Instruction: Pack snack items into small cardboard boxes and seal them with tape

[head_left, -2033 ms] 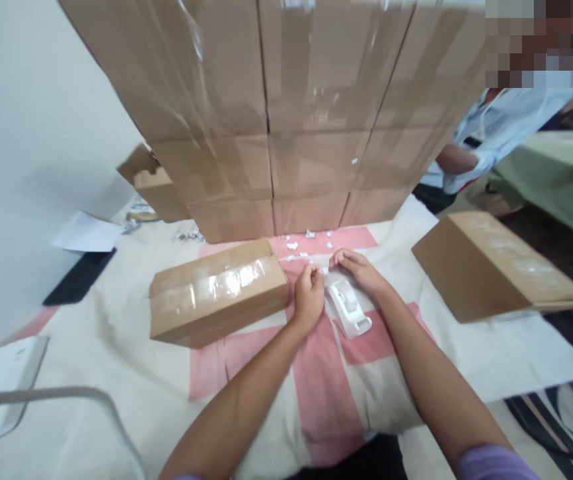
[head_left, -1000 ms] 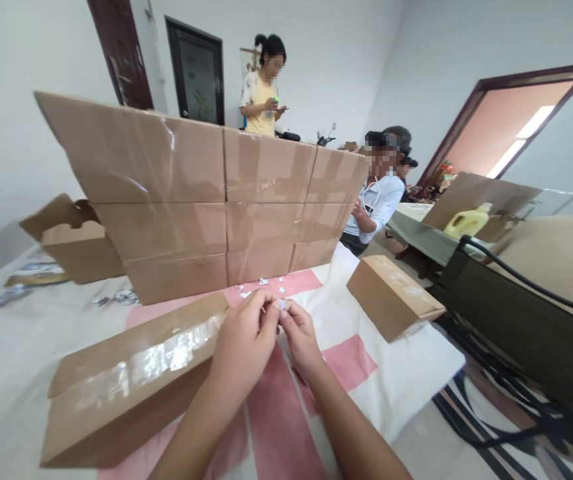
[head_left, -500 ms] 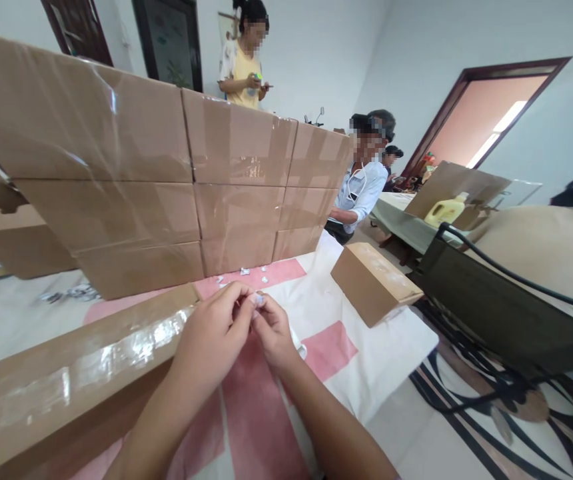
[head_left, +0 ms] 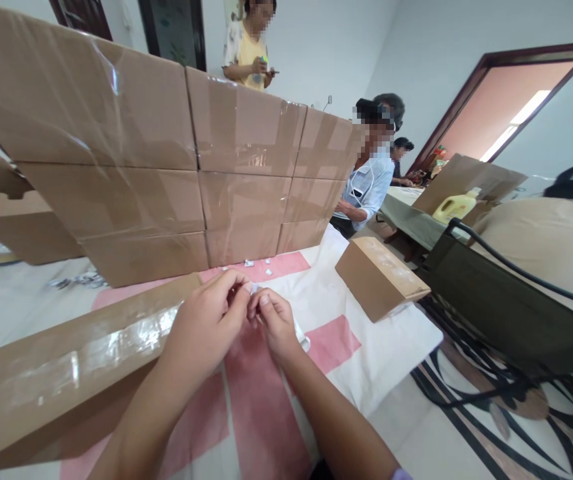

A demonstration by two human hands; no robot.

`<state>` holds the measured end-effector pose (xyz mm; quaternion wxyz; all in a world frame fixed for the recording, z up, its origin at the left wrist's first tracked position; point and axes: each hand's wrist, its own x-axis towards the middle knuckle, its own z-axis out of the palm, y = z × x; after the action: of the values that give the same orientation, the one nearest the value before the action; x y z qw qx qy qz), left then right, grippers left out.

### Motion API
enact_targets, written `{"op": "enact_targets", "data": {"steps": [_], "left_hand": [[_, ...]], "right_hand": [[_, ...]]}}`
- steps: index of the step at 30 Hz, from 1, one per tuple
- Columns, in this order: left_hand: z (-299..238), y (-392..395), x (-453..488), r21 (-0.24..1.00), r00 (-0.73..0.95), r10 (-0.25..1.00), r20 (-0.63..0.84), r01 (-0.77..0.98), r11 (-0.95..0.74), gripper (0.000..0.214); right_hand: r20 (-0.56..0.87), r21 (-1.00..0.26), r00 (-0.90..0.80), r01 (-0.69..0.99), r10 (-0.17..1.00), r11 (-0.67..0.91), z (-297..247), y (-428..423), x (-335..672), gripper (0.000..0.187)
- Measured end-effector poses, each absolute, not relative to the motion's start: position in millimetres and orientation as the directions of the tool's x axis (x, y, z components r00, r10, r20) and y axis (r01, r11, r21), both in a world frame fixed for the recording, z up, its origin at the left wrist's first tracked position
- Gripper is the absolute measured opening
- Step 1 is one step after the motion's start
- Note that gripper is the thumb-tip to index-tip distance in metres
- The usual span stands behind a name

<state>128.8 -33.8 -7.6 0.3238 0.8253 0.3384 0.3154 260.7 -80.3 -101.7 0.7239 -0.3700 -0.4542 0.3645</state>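
Observation:
My left hand (head_left: 210, 317) is closed, thumb and index finger pinching a small pale, whitish-blue piece (head_left: 254, 288), too small to make out. Right beside it, my right hand (head_left: 275, 321) has its fingers curled together with the thumb against them; whatever they hold, if anything, is hidden. Both hands hover over the pink and white cloth (head_left: 261, 407) that covers the table. Partly behind my right hand and wrist lies a white object with a rounded edge (head_left: 302, 339). Several small white bits, among them one scrap (head_left: 249, 263), lie just beyond my fingers.
Stacked taped cartons (head_left: 246, 143) form a wall in front. A long taped box (head_left: 81, 353) lies at left, a smaller box (head_left: 379, 277) at right. An open carton (head_left: 26, 223) stands far left. A dark-framed chair (head_left: 516, 300) borders the table's right side. Other people are beyond.
My fingertips have drawn slightly apart; the small pale piece now shows at my left fingertips, where before both hands met around it. The whole view has shifted a little.

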Motion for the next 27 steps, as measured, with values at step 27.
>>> {"op": "enact_targets", "data": {"steps": [27], "left_hand": [[-8.1,-27.9,123.5,0.698,0.625,0.740,0.248,0.414,-0.584,0.023]], "right_hand": [[0.311,-0.802,0.317,-0.418,0.896,0.427,-89.7,-80.9,266.5,0.025]]}}
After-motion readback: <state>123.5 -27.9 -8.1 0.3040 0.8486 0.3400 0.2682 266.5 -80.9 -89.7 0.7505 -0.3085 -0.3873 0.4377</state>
